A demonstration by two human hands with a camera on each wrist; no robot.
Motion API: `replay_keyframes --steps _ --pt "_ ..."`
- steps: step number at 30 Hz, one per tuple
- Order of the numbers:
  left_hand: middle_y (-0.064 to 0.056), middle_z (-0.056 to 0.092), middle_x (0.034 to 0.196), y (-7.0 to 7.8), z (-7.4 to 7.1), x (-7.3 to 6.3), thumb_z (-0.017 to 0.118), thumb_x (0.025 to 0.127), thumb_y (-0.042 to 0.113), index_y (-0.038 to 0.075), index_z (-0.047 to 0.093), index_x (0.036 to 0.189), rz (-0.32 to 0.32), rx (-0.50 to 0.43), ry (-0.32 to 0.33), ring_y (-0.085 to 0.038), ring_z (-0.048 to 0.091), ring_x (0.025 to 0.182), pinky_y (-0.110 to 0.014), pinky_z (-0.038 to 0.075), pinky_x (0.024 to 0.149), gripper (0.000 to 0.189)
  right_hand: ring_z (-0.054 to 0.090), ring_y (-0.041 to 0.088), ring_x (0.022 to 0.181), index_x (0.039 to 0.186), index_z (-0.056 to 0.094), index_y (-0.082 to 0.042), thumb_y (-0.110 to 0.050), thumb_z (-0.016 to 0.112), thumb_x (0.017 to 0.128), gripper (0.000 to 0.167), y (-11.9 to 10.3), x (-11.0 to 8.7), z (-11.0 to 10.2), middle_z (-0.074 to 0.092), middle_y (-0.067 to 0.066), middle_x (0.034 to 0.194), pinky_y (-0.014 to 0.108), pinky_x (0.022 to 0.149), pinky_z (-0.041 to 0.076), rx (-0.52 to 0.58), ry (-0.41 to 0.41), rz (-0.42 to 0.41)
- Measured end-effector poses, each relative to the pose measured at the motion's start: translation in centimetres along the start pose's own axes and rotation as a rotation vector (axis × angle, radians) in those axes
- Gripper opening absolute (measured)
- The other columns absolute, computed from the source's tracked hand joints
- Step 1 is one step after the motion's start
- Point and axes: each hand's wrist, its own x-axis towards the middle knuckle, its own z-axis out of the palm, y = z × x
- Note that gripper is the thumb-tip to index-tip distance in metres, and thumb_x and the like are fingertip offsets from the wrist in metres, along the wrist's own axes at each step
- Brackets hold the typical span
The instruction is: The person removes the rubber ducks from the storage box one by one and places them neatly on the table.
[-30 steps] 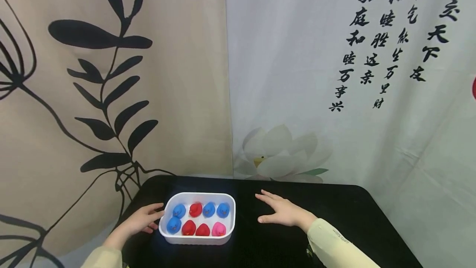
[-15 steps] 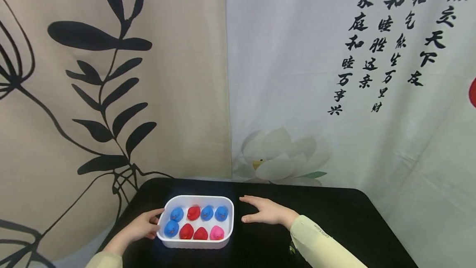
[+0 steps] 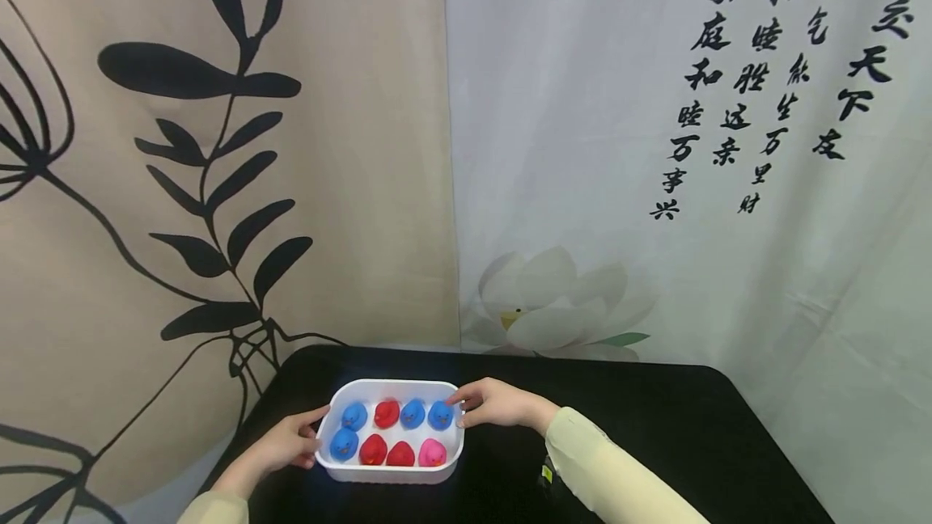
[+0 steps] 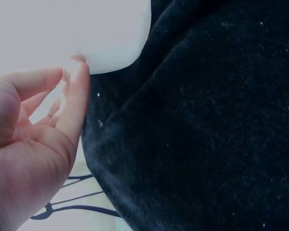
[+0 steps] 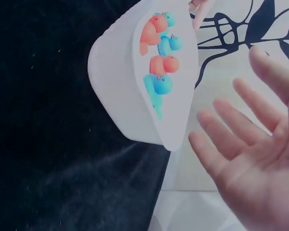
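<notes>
A white plastic tray (image 3: pixel 393 475) on the black-covered table holds several toy ducks: blue ones such as the blue duck (image 3: pixel 345 445), red ones such as the red duck (image 3: pixel 373 450), and one pink duck (image 3: pixel 433 453). My left hand (image 3: pixel 287 441) holds the tray's left end, its fingertips against the wall in the left wrist view. At the opposite end, my right hand (image 3: pixel 502 404) has its fingers right at the rim, beside the rightmost blue duck (image 3: pixel 440 416). The right wrist view shows this hand's fingers spread and loosely extended, facing the tray.
The black tablecloth (image 3: pixel 641 427) covers the table to its rounded far corners. Behind it hangs a curtain (image 3: pixel 379 184) printed with leaves, a flower and characters. A small dark item with a yellow-green patch (image 3: pixel 548 473) shows beside my right sleeve (image 3: pixel 612 463).
My right hand has moved left from over the bare cloth to the tray's right rim. My left hand has come from beside the tray to hold its left end. The ducks keep their arrangement.
</notes>
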Motion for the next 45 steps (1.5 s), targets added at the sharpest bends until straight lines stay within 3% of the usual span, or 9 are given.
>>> replay_keyframes --steps 5,10,16,23,30,39,41,45 --pt "-0.015 0.055 0.077 -0.3 0.1 0.1 0.063 0.088 -0.002 -0.007 0.033 0.145 -0.046 -0.038 -0.017 -0.022 0.062 0.061 -0.036 0.055 0.06 0.064 0.059 0.028 0.115 0.123 0.066 -0.007 -0.016 0.068 0.091 0.034 0.3 1.3 0.5 0.065 0.005 0.121 0.038 0.091 0.049 0.111 -0.044 0.018" --pt "-0.017 0.057 0.077 -0.5 0.3 -0.1 0.063 0.09 0.001 -0.004 0.032 0.147 -0.114 -0.062 -0.016 -0.023 0.063 0.06 -0.035 0.055 0.059 0.065 0.06 0.022 0.113 0.12 0.068 -0.011 -0.013 0.068 0.09 0.03 0.8 2.3 0.9 0.066 0.005 0.119 0.04 0.09 0.05 0.221 -0.058 0.055" --pt "-0.018 0.06 0.076 -0.4 0.2 -0.5 0.062 0.092 0.003 -0.003 0.03 0.148 -0.126 -0.076 -0.037 -0.023 0.063 0.059 -0.036 0.055 0.058 0.065 0.061 0.022 0.111 0.121 0.066 -0.005 -0.01 0.069 0.089 0.033 1.0 3.5 1.7 0.066 0.007 0.118 0.042 0.092 0.048 0.275 -0.047 0.09" --pt "-0.014 0.062 0.073 0.3 0.2 -0.3 0.064 0.091 0.008 0.002 0.039 0.146 -0.152 0.039 0.022 -0.023 0.061 0.059 -0.035 0.05 0.055 0.06 0.059 0.026 0.111 0.122 0.065 0.001 -0.008 0.069 0.089 0.035 1.4 4.9 2.9 0.062 0.014 0.122 0.048 0.092 0.047 0.339 -0.082 0.097" --pt "-0.012 0.062 0.072 0.8 0.1 -0.4 0.064 0.091 0.009 0.003 0.04 0.145 -0.161 0.099 0.034 -0.024 0.061 0.057 -0.032 0.043 0.052 0.06 0.058 0.025 0.111 0.122 0.066 -0.005 -0.011 0.071 0.086 0.037 1.3 5.6 3.5 0.062 0.011 0.125 0.054 0.095 0.043 0.305 -0.099 0.156" --pt "-0.01 0.061 0.073 1.3 0.0 -0.7 0.063 0.09 0.008 0.004 0.04 0.144 -0.167 0.111 0.027 -0.025 0.06 0.059 -0.031 0.041 0.052 0.059 0.058 0.028 0.109 0.121 0.064 0.001 -0.006 0.068 0.087 0.035 1.4 6.4 4.0 0.061 0.018 0.123 0.055 0.096 0.043 0.341 -0.129 0.248" --pt "-0.01 0.06 0.072 1.4 0.0 -0.7 0.063 0.09 0.007 0.005 0.041 0.144 -0.165 0.124 0.035 -0.026 0.06 0.059 -0.032 0.04 0.052 0.058 0.059 0.026 0.106 0.12 0.066 0.0 -0.006 0.068 0.087 0.034 1.3 6.6 4.1 0.063 0.017 0.119 0.053 0.094 0.044 0.293 -0.143 0.248" --pt "-0.01 0.059 0.072 1.5 0.1 -0.6 0.064 0.089 0.005 0.006 0.043 0.142 -0.162 0.152 0.053 -0.027 0.06 0.059 -0.033 0.04 0.052 0.057 0.062 0.018 0.098 0.115 0.068 -0.002 -0.003 0.071 0.083 0.032 0.8 7.1 4.5 0.068 0.012 0.11 0.039 0.088 0.05 0.068 -0.191 0.192"
